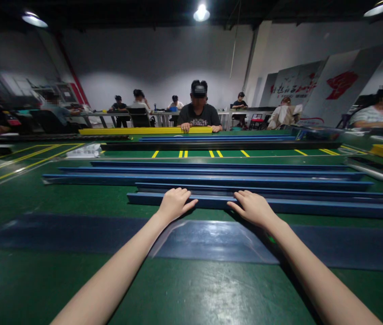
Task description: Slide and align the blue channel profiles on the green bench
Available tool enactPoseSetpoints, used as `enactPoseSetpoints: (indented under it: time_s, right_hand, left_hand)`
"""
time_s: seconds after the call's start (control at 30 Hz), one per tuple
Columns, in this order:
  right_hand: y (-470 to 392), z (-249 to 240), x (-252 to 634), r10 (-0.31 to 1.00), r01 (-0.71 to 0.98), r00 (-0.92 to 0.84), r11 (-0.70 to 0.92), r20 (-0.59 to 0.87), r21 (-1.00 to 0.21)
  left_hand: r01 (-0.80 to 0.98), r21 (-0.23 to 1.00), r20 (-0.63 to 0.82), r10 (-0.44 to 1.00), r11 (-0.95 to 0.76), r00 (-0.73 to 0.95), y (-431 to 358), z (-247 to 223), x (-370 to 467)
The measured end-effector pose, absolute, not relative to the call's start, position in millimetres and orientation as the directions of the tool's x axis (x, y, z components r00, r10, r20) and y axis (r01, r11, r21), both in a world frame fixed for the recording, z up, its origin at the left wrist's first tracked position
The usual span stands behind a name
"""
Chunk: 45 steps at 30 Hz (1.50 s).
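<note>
One left hand (175, 204) and one right hand (253, 207), fingers of each grasping one blue U-channel (212, 202) at six o'clock from view centre, one translucent strip (212, 239) nearer, one co-worker (198, 116) at twelve touching one yellow bar (137, 131).

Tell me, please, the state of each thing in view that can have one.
Left grip: resting on front blue channel
Right grip: resting on the same channel
Front blue channel: touched, right end outside picture
Glossy sheet: lying flat
Blue channels behind: lying untouched
Yellow bar: touched by a co-worker
Ceiling lamps: lit
</note>
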State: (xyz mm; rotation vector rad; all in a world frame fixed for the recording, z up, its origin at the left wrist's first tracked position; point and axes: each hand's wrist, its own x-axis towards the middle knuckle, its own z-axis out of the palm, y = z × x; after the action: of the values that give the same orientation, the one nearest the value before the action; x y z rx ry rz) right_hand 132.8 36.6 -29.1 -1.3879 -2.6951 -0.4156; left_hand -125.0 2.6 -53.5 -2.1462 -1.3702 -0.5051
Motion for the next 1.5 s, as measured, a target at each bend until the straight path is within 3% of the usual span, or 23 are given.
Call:
enactPoseSetpoints:
  time_s: [1.5]
  right_hand:
    - [36.9, -28.5, 132.9, 0.786, 0.808, -0.587, 0.554, 0.193, 0.200]
  left_hand:
    - [0.910, -0.238, 0.577, 0.704, -0.340, 0.414, 3.6, -55.2, -125.8]
